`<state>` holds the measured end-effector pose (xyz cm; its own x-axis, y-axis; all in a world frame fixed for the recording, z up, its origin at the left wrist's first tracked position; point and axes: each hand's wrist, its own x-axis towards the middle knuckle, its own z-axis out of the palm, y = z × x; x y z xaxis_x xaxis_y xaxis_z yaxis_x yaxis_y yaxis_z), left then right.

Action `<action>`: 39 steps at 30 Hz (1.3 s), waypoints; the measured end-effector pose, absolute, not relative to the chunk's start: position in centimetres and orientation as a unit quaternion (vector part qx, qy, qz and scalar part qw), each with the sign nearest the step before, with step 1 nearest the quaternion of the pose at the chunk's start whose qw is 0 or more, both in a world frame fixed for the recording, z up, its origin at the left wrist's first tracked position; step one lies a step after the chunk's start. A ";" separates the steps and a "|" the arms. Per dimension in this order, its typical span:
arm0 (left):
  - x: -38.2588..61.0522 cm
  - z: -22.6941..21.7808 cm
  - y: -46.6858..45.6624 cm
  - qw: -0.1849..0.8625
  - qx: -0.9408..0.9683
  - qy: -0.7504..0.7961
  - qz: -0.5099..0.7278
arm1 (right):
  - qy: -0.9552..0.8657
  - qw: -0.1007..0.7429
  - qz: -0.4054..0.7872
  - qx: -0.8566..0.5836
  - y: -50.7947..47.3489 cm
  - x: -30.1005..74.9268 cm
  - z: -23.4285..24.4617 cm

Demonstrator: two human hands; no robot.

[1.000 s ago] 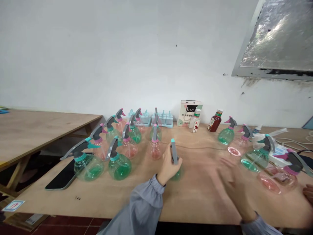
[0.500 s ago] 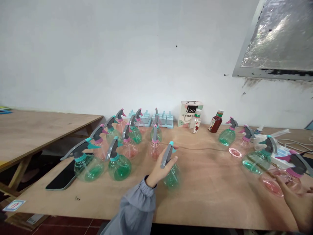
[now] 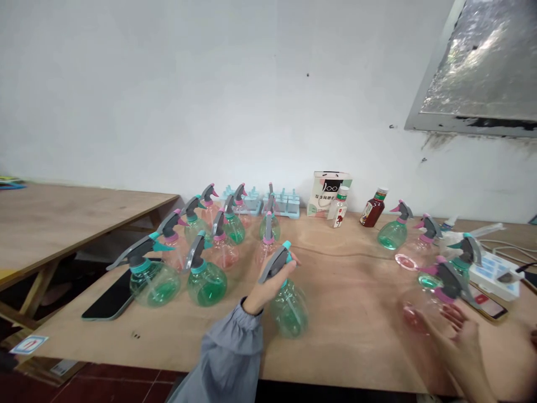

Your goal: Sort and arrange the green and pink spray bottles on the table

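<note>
My left hand (image 3: 271,288), in a grey sleeve, is closed round the neck of a green spray bottle (image 3: 289,313) with a grey and teal trigger head. The bottle leans slightly over the front middle of the table. At the right, my right hand (image 3: 459,336) grips a clear pink spray bottle (image 3: 423,308) with a grey and pink head, its fingers partly behind the plastic. Behind that bottle is another green spray bottle (image 3: 464,260), partly hidden. To the left of my left hand stand several green and pink spray bottles, the nearest being a green one (image 3: 207,285).
A phone (image 3: 107,299) lies at the left beside the bottles. Light-blue moulds (image 3: 281,204), a paper bag (image 3: 321,196), a white-capped bottle (image 3: 339,210) and a red-brown bottle (image 3: 372,210) stand by the wall. A power strip (image 3: 497,277), cables and another phone (image 3: 489,305) lie right.
My right hand has brought the pink spray bottle leftward, uncovering a phone at the right. My left hand has shifted slightly nearer with the green spray bottle, which is now tilted.
</note>
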<state>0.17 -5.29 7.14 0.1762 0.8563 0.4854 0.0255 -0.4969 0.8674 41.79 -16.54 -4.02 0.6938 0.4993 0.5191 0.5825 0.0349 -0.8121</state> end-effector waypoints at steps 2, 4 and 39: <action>0.3 7.0 -5.1 0.368 0.646 0.342 0.575 | -0.406 0.596 -0.003 -0.693 -15.2 39.6 -4.4; 0.3 7.0 -5.0 0.373 0.646 0.340 0.572 | -0.431 0.591 -0.001 -0.682 -13.9 37.7 -4.9; -2.2 5.9 -5.9 0.172 0.659 0.436 0.589 | -0.519 0.651 0.146 -0.534 -8.9 31.1 -7.5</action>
<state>-2.23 -5.91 5.87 -0.0721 0.7766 0.6258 0.3717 -0.5614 0.7394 31.11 -8.86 -7.54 0.4191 0.7441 0.5202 0.3648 0.3866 -0.8470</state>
